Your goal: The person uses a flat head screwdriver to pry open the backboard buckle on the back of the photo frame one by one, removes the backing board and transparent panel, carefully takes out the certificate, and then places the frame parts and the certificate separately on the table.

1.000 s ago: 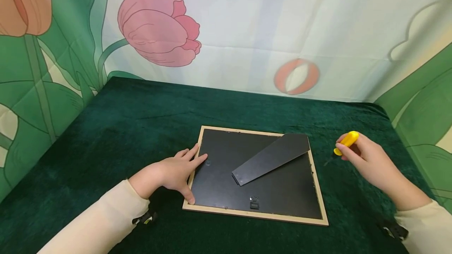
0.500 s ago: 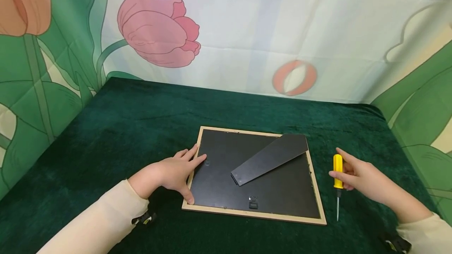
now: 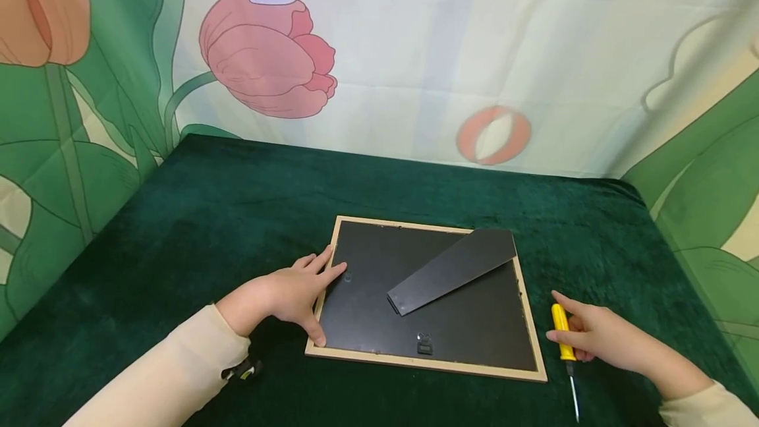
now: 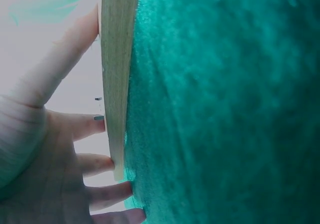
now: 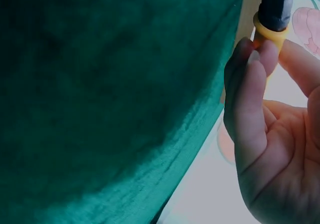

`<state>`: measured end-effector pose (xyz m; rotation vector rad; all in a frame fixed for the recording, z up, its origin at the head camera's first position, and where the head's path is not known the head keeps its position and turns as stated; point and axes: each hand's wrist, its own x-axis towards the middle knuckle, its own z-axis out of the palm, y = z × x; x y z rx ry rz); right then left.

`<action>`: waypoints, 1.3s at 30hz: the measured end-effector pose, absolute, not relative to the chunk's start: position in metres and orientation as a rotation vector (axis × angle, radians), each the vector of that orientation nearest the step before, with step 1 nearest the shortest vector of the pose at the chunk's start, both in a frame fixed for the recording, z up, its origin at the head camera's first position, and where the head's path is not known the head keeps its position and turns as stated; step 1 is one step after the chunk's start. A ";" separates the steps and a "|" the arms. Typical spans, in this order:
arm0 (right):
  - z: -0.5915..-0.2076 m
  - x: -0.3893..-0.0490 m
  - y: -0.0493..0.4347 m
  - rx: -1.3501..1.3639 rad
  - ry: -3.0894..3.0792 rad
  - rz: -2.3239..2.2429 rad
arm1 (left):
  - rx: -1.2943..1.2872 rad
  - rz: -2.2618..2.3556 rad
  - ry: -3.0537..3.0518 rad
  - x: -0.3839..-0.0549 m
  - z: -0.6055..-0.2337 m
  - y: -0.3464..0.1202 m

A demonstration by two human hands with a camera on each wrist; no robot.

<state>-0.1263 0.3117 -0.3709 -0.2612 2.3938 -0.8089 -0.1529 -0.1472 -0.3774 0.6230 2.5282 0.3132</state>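
Note:
A picture frame (image 3: 474,342) lies back side up, showing its black backing board and pale wooden rim. Its black stand leg (image 3: 453,274) slants across the board from the upper right corner. My left hand (image 3: 293,292) rests with spread fingers over the frame's left rim, thumb near the lower left corner; the left wrist view shows the rim's wooden side (image 4: 117,58) against the fingertips. Right of the frame, my right hand (image 3: 611,338) pinches a screwdriver (image 3: 559,318) by its yellow handle, the metal shaft pointing toward the front edge of the view. Fingers partly hide the handle.
A dark green velvet cloth (image 3: 249,196) covers the table. A small metal hanger (image 3: 423,343) sits on the board near the front rim. Behind stands a printed curtain (image 3: 403,51) with flowers, which also hangs at both sides.
My right hand has come down toward me, and the screwdriver has turned in it so the shaft points nearer to me. The left hand and the frame stay in place.

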 end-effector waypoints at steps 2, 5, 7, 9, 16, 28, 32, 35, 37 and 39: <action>-0.373 -0.124 0.313 -0.265 2.384 -0.810 | 0.625 0.317 2.529 -0.153 -0.378 -0.147; -0.376 -0.123 0.313 -0.268 2.362 -0.808 | 0.625 0.325 2.526 -0.153 -0.379 -0.146; -0.378 -0.123 0.313 -0.278 2.353 -0.806 | 0.615 0.325 2.526 -0.152 -0.379 -0.146; -0.381 -0.123 0.312 -0.277 2.357 -0.803 | 0.612 0.327 2.530 -0.153 -0.379 -0.147; -0.387 -0.124 0.309 -0.217 2.375 -0.777 | 0.610 0.350 2.550 -0.154 -0.378 -0.151; -0.377 -0.128 0.310 -0.135 2.325 -0.720 | 0.690 0.273 2.837 -0.161 -0.384 -0.139; -0.375 -0.130 0.311 -0.133 2.348 -0.684 | 0.684 0.262 2.932 -0.165 -0.386 -0.134; -0.376 -0.132 0.313 -0.145 2.339 -0.710 | 0.676 0.258 2.966 -0.169 -0.385 -0.132; -0.377 -0.134 0.314 -0.149 2.326 -0.732 | 0.673 0.271 2.965 -0.173 -0.385 -0.131; -0.378 -0.135 0.314 -0.155 2.313 -0.753 | 0.689 0.292 2.946 -0.175 -0.384 -0.131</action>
